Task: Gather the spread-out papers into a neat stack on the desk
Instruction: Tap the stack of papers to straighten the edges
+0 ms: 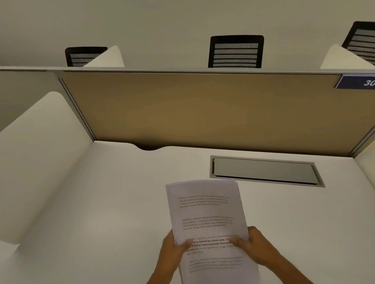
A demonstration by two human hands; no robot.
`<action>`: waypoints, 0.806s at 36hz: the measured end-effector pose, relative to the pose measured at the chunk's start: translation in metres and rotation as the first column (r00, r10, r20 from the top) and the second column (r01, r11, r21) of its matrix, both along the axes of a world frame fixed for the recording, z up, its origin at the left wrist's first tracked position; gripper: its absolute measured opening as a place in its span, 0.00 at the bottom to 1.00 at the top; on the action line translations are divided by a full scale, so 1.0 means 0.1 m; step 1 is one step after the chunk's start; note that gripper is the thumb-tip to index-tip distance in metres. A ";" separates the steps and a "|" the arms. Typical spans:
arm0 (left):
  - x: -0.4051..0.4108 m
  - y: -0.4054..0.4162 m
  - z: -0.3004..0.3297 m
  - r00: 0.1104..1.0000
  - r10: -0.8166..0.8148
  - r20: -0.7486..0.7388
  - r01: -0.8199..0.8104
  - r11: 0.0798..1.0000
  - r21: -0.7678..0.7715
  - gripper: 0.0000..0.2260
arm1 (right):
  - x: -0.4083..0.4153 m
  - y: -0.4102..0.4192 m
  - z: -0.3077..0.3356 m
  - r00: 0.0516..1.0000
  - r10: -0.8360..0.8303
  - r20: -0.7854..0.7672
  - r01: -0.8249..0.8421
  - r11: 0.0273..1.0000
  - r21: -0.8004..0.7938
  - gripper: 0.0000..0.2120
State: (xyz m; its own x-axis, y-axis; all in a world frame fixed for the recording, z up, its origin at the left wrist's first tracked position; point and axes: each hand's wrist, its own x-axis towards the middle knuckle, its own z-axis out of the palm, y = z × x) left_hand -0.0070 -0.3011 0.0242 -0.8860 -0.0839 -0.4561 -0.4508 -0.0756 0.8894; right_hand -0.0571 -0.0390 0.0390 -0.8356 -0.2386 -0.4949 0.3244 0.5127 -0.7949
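A stack of white printed papers (pixel 209 222) is held over the white desk (pixel 99 230), near its middle front. The sheets lie almost squared, with slightly offset edges showing at the top left. My left hand (pixel 173 250) grips the stack's left edge, thumb on the top page. On the right edge my right hand (pixel 253 243) holds the same stack, thumb also on top. The lower end of the stack looks blurred. No loose sheets show elsewhere on the desk.
A grey cable-tray lid (pixel 265 171) is set into the desk behind the papers. A tan partition (pixel 201 108) with a "305" label (pixel 368 82) closes the back, white side dividers (pixel 30 157) flank the desk, and black mesh chairs (pixel 235 52) stand beyond.
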 end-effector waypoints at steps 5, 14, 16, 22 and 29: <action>-0.26 -0.13 0.39 0.965 0.187 -0.186 -0.228 0.945 -0.233 0.48 | -0.13 0.08 0.34 0.984 0.178 0.002 -0.178 0.983 0.053 0.16; -0.63 -0.18 0.95 0.841 -0.515 -0.164 0.338 0.737 -0.585 0.23 | -0.22 -0.04 0.82 0.818 0.570 -0.076 -0.455 0.724 0.519 0.13; -0.62 -0.16 0.97 0.853 -0.494 -0.171 0.330 0.763 -0.556 0.14 | -0.22 -0.05 0.86 0.805 0.588 -0.076 -0.441 0.680 0.586 0.14; -0.47 -0.12 0.81 0.933 -0.273 -0.235 0.154 0.892 -0.424 0.06 | -0.29 0.06 0.93 0.793 0.584 -0.173 -0.349 0.669 0.656 0.11; -0.30 -0.13 0.54 0.974 -0.099 -0.204 0.034 0.954 -0.298 0.05 | -0.23 0.38 0.78 0.873 0.389 -0.293 -0.154 0.791 0.591 0.07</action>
